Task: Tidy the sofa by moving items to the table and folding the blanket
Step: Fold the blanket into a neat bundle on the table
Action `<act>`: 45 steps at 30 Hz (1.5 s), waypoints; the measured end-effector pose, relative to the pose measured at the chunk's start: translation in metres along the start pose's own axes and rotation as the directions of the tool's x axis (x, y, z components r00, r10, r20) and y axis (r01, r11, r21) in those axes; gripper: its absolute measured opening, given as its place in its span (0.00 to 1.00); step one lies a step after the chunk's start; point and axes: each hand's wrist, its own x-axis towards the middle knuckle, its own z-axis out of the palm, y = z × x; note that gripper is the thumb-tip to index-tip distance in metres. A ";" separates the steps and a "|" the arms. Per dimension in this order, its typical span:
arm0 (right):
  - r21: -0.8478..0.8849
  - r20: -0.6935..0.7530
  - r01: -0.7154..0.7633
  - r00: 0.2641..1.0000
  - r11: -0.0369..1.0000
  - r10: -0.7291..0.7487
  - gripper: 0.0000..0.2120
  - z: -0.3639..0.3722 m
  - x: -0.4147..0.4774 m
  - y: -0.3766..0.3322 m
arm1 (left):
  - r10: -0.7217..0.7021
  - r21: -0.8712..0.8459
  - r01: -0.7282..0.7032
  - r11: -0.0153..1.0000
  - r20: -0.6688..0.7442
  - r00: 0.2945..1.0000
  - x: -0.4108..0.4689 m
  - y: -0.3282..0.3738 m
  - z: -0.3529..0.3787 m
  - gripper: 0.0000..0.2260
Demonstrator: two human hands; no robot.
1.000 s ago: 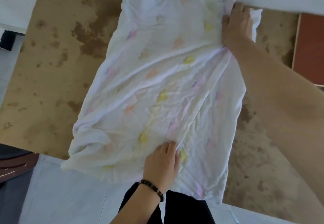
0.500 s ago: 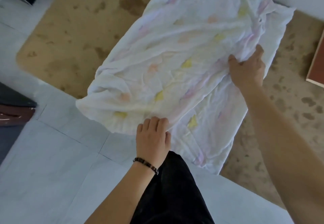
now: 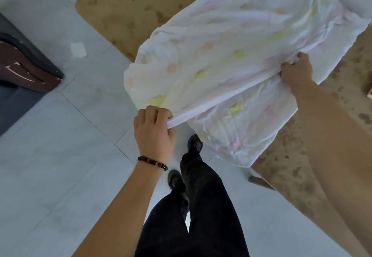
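A white blanket with faint pink, yellow and orange spots lies on a tan, brown-stained table top, its near part hanging over the edge. My left hand, a dark bead bracelet on its wrist, pinches one end of a raised fold near the blanket's front edge. At the other end of that fold, farther right, my right hand grips the cloth. The fold is pulled taut between both hands, lifted above the lower layer.
Pale grey floor tiles spread below and left. A dark brown and black piece of furniture stands at the left edge. A small white scrap lies on the floor. My dark trousers and shoes are beneath.
Both hands went from resting flat on the blanket to gripping it and lifting a fold. The right hand came nearer from the far corner. The view has tilted down toward the floor.
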 end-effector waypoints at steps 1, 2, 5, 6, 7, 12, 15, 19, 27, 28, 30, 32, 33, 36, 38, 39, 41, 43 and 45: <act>-0.012 -0.002 0.002 1.000 1.000 -0.002 0.29 0.001 0.002 0.002 | -0.009 0.002 0.008 1.000 0.116 0.993 -0.018 0.008 0.002 0.13; -0.021 0.003 -0.001 1.000 1.000 0.001 0.28 0.002 0.002 0.003 | -0.025 0.009 0.023 1.000 0.276 0.961 -0.035 0.015 0.007 0.15; -0.051 0.007 0.010 1.000 0.999 -0.010 0.27 0.003 0.006 0.007 | -0.098 0.006 0.116 0.993 0.592 0.800 -0.078 0.033 0.026 0.15; -0.060 0.003 0.022 1.000 0.998 -0.022 0.27 0.003 0.008 0.009 | -0.108 -0.012 0.143 0.990 0.598 0.794 -0.087 0.038 0.030 0.15; -0.064 0.002 0.032 0.999 0.997 -0.032 0.27 0.004 0.011 0.012 | -0.121 -0.024 0.166 0.986 0.587 0.801 -0.092 0.042 0.034 0.15; 0.031 0.016 0.029 0.999 0.999 -0.030 0.30 0.002 0.008 0.010 | -0.260 -0.033 0.311 0.950 0.472 0.842 -0.090 0.055 0.054 0.16; 0.125 0.082 -0.004 0.997 0.992 -0.006 0.25 -0.005 0.011 0.006 | -0.303 -0.017 0.341 0.940 0.424 0.853 -0.086 0.064 0.060 0.19; 0.319 0.157 -0.040 0.988 0.947 -0.011 0.02 -0.024 0.019 -0.001 | -0.341 -0.035 0.366 0.930 0.292 0.894 -0.092 0.083 0.050 0.20; 0.317 -0.079 -0.043 0.994 0.947 0.072 0.21 -0.039 0.017 0.016 | -0.374 0.025 0.398 0.917 0.397 0.838 -0.117 0.118 0.063 0.18; 0.276 -0.013 -0.052 0.998 0.960 0.058 0.24 -0.036 0.015 0.022 | -0.364 0.084 0.370 0.925 0.470 0.804 -0.118 0.119 0.069 0.17; 0.249 0.010 -0.048 0.999 0.967 0.047 0.28 -0.035 0.013 0.026 | -0.378 0.130 0.367 0.921 0.524 0.763 -0.117 0.122 0.075 0.17; 0.277 0.050 -0.081 0.996 0.957 0.070 0.29 -0.036 0.016 0.023 | -0.402 0.082 0.408 0.909 0.425 0.811 -0.112 0.129 0.071 0.18; 0.291 0.093 -0.112 0.992 0.950 0.088 0.31 -0.037 0.022 0.025 | -0.400 0.035 0.412 0.910 0.328 0.856 -0.105 0.135 0.069 0.17; 0.364 0.190 -0.171 0.976 0.915 0.107 0.33 -0.049 0.031 0.020 | -0.302 -0.064 0.312 0.948 0.131 0.944 -0.062 0.161 0.073 0.17; 0.377 0.203 -0.176 0.974 0.910 0.104 0.25 -0.057 0.044 0.015 | -0.149 -0.041 0.157 0.987 0.166 0.975 -0.016 0.178 0.092 0.18; 0.360 0.180 -0.151 0.980 0.921 0.090 0.21 -0.061 0.052 0.012 | -0.075 -0.011 0.080 0.997 0.234 0.969 0.008 0.187 0.105 0.20; 0.348 0.109 -0.129 0.989 0.929 0.097 0.13 -0.071 0.069 0.009 | 0.005 0.054 -0.031 0.998 0.427 0.904 0.049 0.203 0.132 0.27; 0.354 0.055 -0.124 0.992 0.927 0.112 0.08 -0.078 0.091 0.007 | 0.021 0.110 -0.099 0.989 0.558 0.830 0.072 0.212 0.156 0.31; 0.282 0.052 -0.078 0.996 0.956 0.066 0.14 -0.083 0.108 0.003 | 0.013 0.191 -0.158 0.969 0.599 0.801 0.075 0.214 0.169 0.33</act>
